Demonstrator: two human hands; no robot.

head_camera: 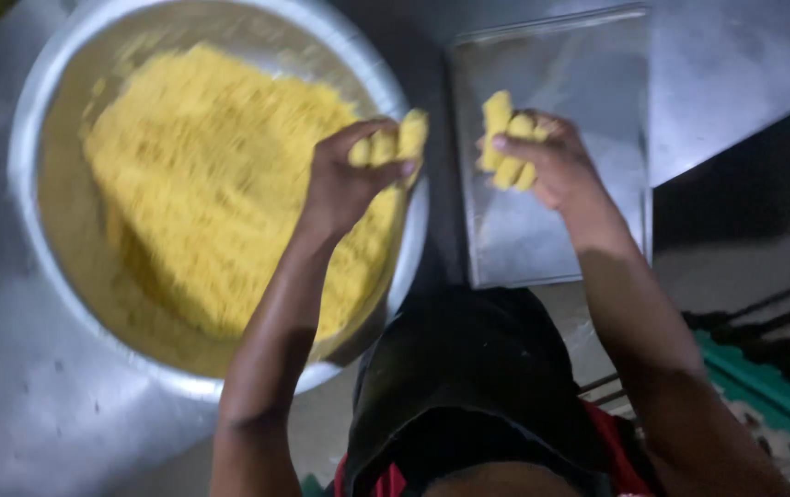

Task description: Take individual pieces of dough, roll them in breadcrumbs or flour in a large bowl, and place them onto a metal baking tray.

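Left hand (355, 170) squeezing lump of yellow dough (401, 140), fingers clamped round it, hovering over right rim of big metal bowl (36, 110) holding yellow dough heap (211, 175). Right hand (547, 156) gripping second dough lump (503, 138) above flat metal tray (588, 64) lying on counter (8, 405). Hands near, not touching.

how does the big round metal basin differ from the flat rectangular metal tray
The big round metal basin is deep and circular and heaped with crumbly yellow mixture; the flat rectangular metal tray is shallow, square-cornered and bare. The basin sits under the left hand, the tray under the right hand. Both are shiny grey metal.
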